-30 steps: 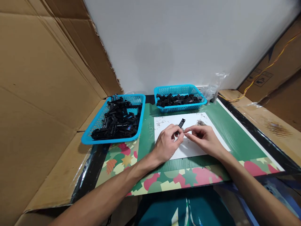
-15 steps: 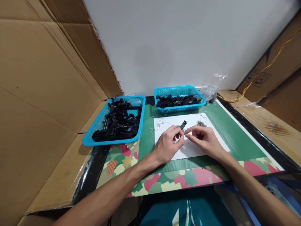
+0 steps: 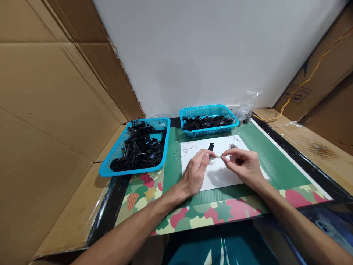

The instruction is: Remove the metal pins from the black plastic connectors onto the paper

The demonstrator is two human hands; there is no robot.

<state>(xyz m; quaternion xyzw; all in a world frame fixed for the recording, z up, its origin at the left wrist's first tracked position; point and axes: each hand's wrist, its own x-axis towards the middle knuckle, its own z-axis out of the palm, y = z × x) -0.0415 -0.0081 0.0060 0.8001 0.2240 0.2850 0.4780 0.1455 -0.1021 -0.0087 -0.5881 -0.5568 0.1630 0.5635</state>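
Right of the frame's centre, my left hand (image 3: 195,172) grips a black part (image 3: 211,147); beside it, I cannot tell whether my right hand (image 3: 245,165) pinches anything.

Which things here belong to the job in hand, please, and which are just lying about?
Likely in use:
Black piece, in the left hand
Metal bits on the white paper, near the right hand
Left basket and far basket of black parts

Likely just lying about:
Plastic bag beside the far basket
Yellow wire on the right
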